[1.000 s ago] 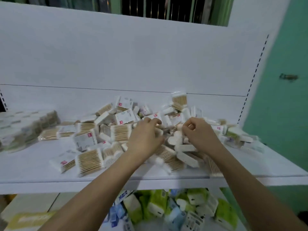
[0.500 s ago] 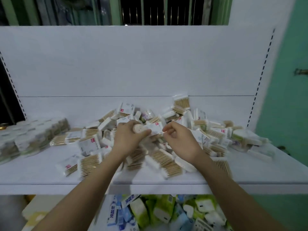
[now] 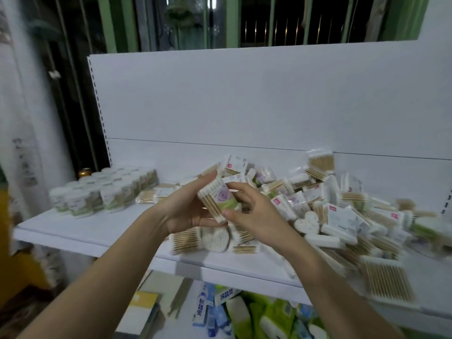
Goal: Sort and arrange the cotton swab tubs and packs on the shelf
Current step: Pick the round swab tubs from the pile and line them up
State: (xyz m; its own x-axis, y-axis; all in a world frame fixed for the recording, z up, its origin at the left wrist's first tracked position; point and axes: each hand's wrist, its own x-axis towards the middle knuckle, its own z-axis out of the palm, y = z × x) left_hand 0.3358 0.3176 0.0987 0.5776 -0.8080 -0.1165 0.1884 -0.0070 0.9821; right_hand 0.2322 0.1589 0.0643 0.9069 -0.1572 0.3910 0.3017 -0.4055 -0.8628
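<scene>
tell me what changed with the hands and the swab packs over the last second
Both hands came up out of the pile. The left hand and right hand now hold one rose-printed swab pack between them, lifted above the shelf. The view also swung left. The rows of tubs at the left stayed put.

Dark barred window (image 3: 269, 20), white back panel (image 3: 244, 99)

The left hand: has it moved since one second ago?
Yes. The left hand has lifted off the pile of cotton swab packs, now holding a purple-flower pack above it.
</scene>
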